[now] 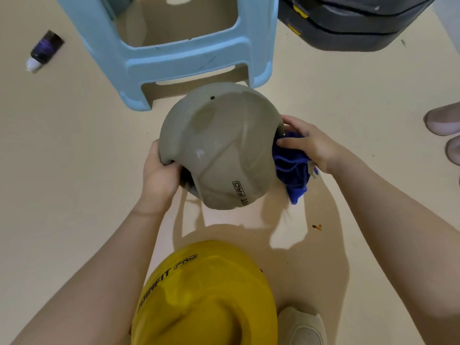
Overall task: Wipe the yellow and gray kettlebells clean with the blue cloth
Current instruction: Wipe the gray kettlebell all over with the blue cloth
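Observation:
The gray kettlebell (219, 148) is tipped on its side over the floor, its rounded body facing me. My left hand (160, 175) grips it at the lower left, fingers curled into the handle opening. My right hand (308, 143) holds the bunched blue cloth (293, 173) and presses it against the kettlebell's right side. The yellow kettlebell (206, 295) stands on the floor close to me, between my forearms, untouched.
A light blue plastic stool (189, 58) stands just behind the gray kettlebell. Dark stacked cases (348, 23) sit at the back right. A small dark bottle (43, 51) lies on the floor at the far left. Another person's toes (445, 130) show at the right edge, my shoe (301, 327) below.

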`<state>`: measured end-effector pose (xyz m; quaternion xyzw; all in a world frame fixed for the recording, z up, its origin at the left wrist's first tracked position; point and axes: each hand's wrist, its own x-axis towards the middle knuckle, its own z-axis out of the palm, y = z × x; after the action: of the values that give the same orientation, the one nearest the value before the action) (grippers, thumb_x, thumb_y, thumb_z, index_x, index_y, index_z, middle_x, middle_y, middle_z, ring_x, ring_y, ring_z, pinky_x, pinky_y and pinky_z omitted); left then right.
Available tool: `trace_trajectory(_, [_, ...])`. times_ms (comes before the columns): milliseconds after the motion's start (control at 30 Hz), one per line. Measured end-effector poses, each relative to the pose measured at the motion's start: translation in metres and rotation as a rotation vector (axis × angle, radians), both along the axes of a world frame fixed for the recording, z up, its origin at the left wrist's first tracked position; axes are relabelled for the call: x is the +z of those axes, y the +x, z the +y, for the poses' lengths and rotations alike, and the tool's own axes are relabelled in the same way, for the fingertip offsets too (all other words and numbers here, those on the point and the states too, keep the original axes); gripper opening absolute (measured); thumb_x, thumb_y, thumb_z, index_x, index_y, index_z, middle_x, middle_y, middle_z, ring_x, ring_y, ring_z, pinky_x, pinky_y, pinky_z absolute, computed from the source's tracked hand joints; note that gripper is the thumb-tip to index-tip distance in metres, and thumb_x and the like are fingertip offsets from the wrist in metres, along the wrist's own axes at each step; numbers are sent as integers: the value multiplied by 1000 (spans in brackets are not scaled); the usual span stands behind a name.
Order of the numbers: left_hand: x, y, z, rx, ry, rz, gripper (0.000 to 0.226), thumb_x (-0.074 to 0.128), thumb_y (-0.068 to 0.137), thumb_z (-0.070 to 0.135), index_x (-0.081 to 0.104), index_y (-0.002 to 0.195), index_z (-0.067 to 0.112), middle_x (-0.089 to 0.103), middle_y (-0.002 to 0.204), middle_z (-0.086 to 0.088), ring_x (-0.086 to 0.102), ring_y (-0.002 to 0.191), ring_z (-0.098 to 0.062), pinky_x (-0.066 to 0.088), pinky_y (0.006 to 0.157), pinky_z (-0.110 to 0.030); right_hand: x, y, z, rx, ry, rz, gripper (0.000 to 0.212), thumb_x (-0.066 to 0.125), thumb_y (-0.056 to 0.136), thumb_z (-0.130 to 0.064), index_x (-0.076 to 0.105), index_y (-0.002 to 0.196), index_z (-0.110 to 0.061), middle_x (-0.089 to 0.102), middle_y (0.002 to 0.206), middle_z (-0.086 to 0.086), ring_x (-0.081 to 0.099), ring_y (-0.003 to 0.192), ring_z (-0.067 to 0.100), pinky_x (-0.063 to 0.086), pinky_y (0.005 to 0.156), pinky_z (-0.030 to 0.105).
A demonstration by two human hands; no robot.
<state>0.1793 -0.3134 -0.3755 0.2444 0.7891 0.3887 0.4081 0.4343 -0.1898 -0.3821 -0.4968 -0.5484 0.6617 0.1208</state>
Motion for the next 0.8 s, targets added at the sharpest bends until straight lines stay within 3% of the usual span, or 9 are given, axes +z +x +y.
trace_trajectory(133, [-7,-3,-1,27,32,-10,46,54,61,21,58,107,17,66,101,-16,63,89,-44,54,70,-52,0,-11,-4,-15,18,2,39,64,85,-16,53,120,-28,68,108,-6,65,100,17,50,89,35])
trace_trajectory(300, [-9,-2,-8,-33,23,41,34,58,66,14,58,100,13,65,98,-20,63,86,-43,54,68,-50,17,-15,-11,13,48,-139,25,61,86,-14,53,109,-21,66,75,-12,66,70,4,50,66,21])
trace_trajectory(400, [3,4,-9,-91,-30,69,21,55,70,18,51,90,16,63,88,-13,63,76,-38,54,62,-48,19,-9,-38,32,203,-342,20,54,83,-15,54,102,-19,64,87,0,60,82,18,49,75,34])
trace_trajectory(500, [10,15,-15,-166,-92,88,17,49,84,5,42,99,9,51,79,-1,53,68,-16,45,59,-32,15,4,-74,25,220,-468,6,50,81,-20,53,85,-17,63,86,6,56,84,28,46,76,42])
trace_trajectory(667, [22,25,-14,-322,-210,70,20,49,84,3,40,101,9,53,83,-8,58,74,-26,50,76,-41,21,21,-103,-95,84,-535,28,51,83,-22,59,95,2,65,97,18,55,77,27,46,73,38])
trace_trajectory(800, [23,28,-19,-417,-236,78,25,51,85,6,43,108,12,61,91,-12,63,78,-26,51,80,-42,21,25,-105,-106,56,-593,21,50,82,-23,55,81,-2,64,87,17,51,71,25,40,64,35])
